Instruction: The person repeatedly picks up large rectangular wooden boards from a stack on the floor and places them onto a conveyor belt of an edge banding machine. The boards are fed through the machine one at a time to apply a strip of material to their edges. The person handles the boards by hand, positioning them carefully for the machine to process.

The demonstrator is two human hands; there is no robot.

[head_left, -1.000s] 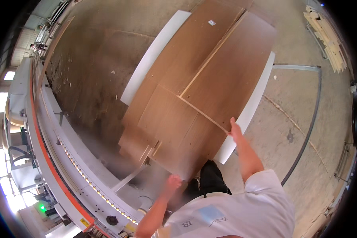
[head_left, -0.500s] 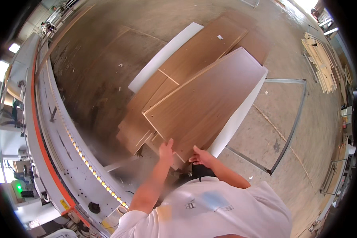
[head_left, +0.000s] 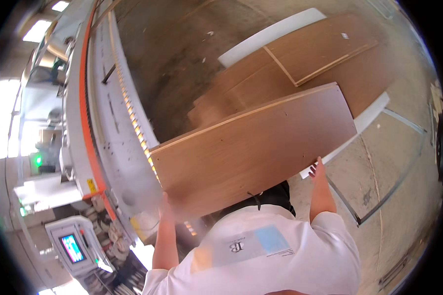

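A brown board (head_left: 261,147) lies aslant before the person, left end beside the long machine (head_left: 125,172), right end over stacked boards (head_left: 330,49). The left hand (head_left: 166,210) blurs at its corner, grip unclear; the right hand (head_left: 319,172) spreads loosely by the near edge.

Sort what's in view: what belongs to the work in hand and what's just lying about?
Likely the work:
brown panel, left hand at one end, right hand at near edge
brown panels piled beyond
orange-striped machine

Likely just lying about:
grey metal frame on the floor
pale floor scraps
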